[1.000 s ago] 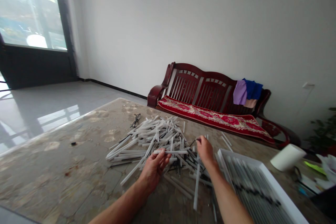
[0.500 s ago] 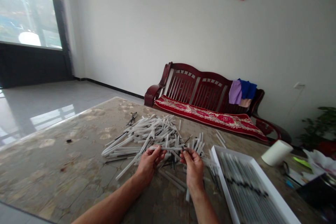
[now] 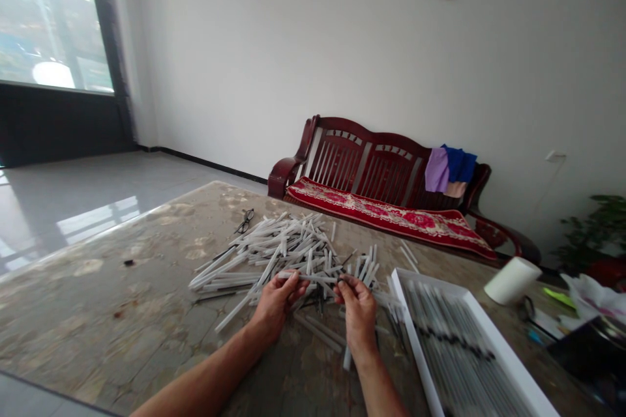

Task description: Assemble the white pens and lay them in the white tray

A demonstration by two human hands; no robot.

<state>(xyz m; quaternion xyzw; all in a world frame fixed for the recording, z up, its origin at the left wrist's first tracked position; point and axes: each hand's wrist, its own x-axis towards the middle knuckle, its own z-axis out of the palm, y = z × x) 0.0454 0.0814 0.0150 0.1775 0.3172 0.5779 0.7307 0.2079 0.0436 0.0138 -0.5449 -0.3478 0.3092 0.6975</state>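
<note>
Between my two hands, one thin whitish translucent tube [image 3: 320, 279] is held level above the table. My left hand [image 3: 276, 303] pinches its left end between thumb and fingers. At its right end, my right hand [image 3: 359, 306] grips the tube close to a small dark piece, partly hidden by the fingers. Just beyond my hands lies a loose pile of similar white tubes [image 3: 274, 238], with some thin dark sticks among them. To the right, a white open box [image 3: 408, 329] holds rows of grey tubes with dark parts across their middle.
The table [image 3: 156, 300] has a patterned stone-like top. A pair of glasses [image 3: 245, 221] lies behind the pile. A white roll [image 3: 512, 281] and a black object [image 3: 587, 352] are at the right. Beyond the table stands a dark red wooden bench [image 3: 372, 169].
Both hands keep almost the same pose, with the tube still between them. The whole view has shifted very slightly.
</note>
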